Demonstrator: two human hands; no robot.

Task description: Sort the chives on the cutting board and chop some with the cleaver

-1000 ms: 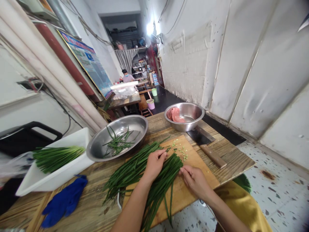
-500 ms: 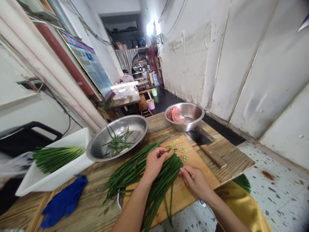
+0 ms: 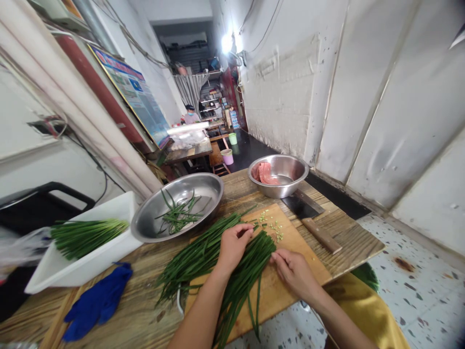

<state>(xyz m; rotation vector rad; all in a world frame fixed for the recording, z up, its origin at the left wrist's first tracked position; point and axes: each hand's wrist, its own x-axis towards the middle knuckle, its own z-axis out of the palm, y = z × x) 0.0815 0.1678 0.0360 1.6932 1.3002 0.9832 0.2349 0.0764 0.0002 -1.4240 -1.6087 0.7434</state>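
A pile of long green chives (image 3: 247, 271) lies on the wooden cutting board (image 3: 305, 247), cut ends toward the far right. A second pile of chives (image 3: 196, 252) lies to its left, partly off the board. My left hand (image 3: 234, 245) rests between the piles, thumb and fingers pinched on chives near the far ends. My right hand (image 3: 292, 271) is closed at the right side of the nearer pile, its fingertips at the cut ends. Small chopped bits (image 3: 271, 224) are scattered beyond the piles. Both palms are hidden.
A cleaver (image 3: 321, 235) lies right of the board, its blade by a steel bowl (image 3: 300, 177) with pink slices. Left are a steel basin (image 3: 145, 220) holding loose chives, a white tub (image 3: 65, 278) with more chives, and blue gloves (image 3: 98, 303). Another person (image 3: 191, 116) is far back.
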